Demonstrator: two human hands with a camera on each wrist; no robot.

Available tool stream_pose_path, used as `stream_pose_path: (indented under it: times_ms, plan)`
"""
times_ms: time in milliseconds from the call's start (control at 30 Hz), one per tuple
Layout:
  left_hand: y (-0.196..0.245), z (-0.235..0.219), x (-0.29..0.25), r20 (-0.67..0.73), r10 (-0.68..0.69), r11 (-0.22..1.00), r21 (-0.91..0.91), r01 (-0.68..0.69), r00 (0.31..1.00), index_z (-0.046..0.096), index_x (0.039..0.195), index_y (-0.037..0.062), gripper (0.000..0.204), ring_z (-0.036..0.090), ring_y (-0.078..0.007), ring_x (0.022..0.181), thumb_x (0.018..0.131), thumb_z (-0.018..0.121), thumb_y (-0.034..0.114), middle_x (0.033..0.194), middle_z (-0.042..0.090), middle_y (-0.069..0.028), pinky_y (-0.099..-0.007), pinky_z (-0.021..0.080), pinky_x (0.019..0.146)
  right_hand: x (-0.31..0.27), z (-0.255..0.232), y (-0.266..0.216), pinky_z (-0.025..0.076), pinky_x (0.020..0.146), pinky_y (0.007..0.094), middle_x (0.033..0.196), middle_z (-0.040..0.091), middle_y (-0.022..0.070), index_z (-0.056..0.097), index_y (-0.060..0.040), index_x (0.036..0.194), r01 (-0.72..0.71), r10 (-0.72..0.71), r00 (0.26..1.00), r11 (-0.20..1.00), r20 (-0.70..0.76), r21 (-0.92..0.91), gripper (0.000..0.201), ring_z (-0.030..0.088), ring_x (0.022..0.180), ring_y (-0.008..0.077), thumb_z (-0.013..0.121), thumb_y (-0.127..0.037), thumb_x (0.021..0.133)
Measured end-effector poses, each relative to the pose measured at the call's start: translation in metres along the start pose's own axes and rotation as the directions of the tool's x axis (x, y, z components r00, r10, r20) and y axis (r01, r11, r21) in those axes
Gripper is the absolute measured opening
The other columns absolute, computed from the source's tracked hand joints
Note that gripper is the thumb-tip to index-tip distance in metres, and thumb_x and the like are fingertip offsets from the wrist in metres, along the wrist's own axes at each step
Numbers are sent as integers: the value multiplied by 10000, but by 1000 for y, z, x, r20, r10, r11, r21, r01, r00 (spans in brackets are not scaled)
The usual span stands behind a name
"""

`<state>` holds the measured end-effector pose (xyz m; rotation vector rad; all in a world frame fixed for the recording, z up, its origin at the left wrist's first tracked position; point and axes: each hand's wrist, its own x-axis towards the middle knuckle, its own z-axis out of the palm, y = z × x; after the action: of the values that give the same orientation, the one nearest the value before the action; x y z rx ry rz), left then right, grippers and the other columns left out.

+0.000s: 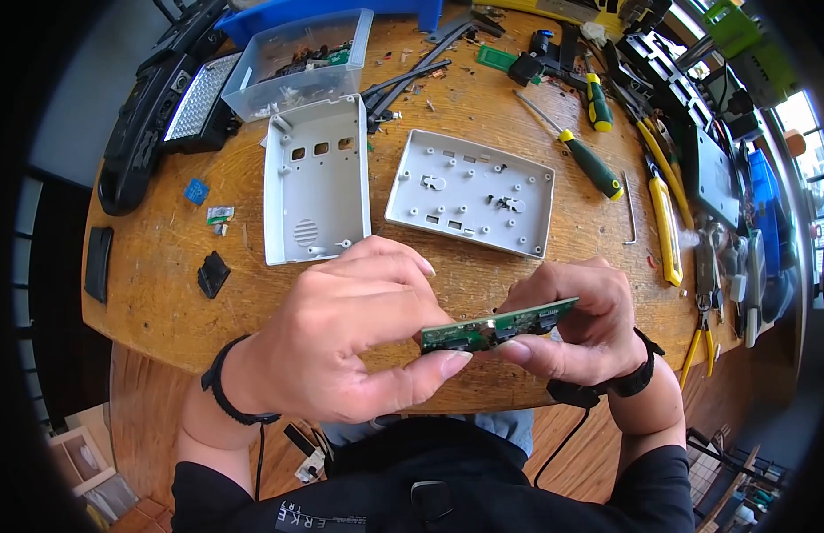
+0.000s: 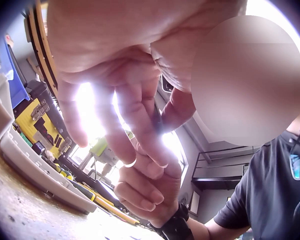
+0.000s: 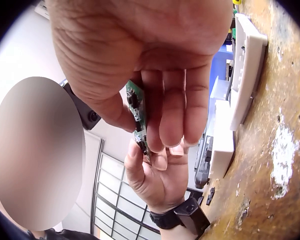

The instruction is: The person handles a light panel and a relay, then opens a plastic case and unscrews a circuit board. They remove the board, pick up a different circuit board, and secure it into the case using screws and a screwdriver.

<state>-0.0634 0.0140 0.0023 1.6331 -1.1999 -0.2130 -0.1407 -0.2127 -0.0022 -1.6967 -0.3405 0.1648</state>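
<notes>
A green circuit board (image 1: 529, 322) is held up in front of the person, above the table's near edge. It is seen nearly edge-on, with small black and metal parts along the side facing the body. My left hand (image 1: 354, 329) pinches its left end between thumb and fingers. At the other end, my right hand (image 1: 582, 313) grips it with the thumb on the near side. The right wrist view shows the board (image 3: 136, 102) between that thumb and the fingers. Beyond the hands lie two light grey plastic case halves, one deeper (image 1: 321, 197) and one shallow (image 1: 465, 182).
Green-and-yellow screwdrivers (image 1: 589, 164), a hex key (image 1: 630, 209) and a yellow cutter knife (image 1: 664, 222) lie to the right. A clear bin (image 1: 296, 75) of scraps stands back left. Black and blue bits (image 1: 196, 191) are scattered on the wooden table (image 1: 163, 284).
</notes>
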Motion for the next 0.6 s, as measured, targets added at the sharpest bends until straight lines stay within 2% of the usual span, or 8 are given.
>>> stream_pose_path:
  times_ms: [33,100,233,333,600]
  plan:
    - [0,0,0,-34,2,1000,-14,-2,999,657,719,13,113,628,-206,662,738,734,93,682,655,-79,-422,497,840,-1,1,0,490,604,275,739,683,93,693,-10,887,0,0,1000,1000,-1,0,163,669,666,166,748,-137,799]
    - [2,-2,1,-60,-29,999,-32,27,998,652,720,16,106,625,-195,655,747,718,95,667,657,-71,-422,495,847,-3,3,0,503,678,281,822,706,103,676,-1,961,-43,53,998,978,-40,205,182,683,753,175,692,-132,835]
    - [2,-8,0,-87,-101,994,-46,98,991,642,722,30,99,615,-169,639,770,679,108,634,660,-48,-425,488,864,-4,7,-4,506,734,288,900,714,114,646,13,1028,-49,83,993,940,-89,338,213,684,824,185,625,-128,870]
    - [3,-7,1,-101,-106,993,-61,100,989,641,720,31,103,611,-167,629,770,678,114,639,663,-46,-425,484,869,-5,5,-5,507,738,289,935,711,124,632,25,1046,-73,102,992,938,-68,338,224,676,828,179,593,-127,886]
    - [2,-5,0,-79,-89,992,-92,82,993,663,752,20,107,610,-172,656,763,697,121,651,668,-51,-428,483,866,-5,3,-3,503,627,255,839,720,89,639,6,966,-57,75,994,976,-77,212,158,649,669,118,571,-130,921]
